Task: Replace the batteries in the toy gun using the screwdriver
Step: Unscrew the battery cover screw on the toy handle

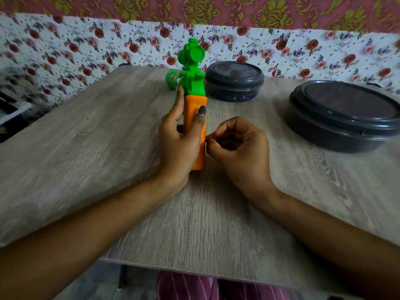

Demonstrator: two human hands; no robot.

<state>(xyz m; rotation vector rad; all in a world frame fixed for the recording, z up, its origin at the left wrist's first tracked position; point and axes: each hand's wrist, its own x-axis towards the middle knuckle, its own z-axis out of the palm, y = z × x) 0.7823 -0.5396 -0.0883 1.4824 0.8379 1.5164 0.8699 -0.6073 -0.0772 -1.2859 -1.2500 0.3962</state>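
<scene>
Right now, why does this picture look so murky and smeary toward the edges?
In the head view the light is dim and flat; the toy gun in the left hand looks fairly sharp, while the table grain and forearms smear with blur, and the wide lens bends the table edges.

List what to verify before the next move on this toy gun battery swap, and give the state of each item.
1. Toy gun steadied: ok. The left hand grips its orange part.
2. Screwdriver within reach: not ok. None is in view.
3. Right hand free to work: cannot tell. Its fingers are curled at the orange part's edge, maybe pinching something small.
4. Battery cover off: cannot tell. No cover is visible from this side.
5. New batteries ready: cannot tell. None are visible, and the large dark container and small dark container both have lids on.
</scene>
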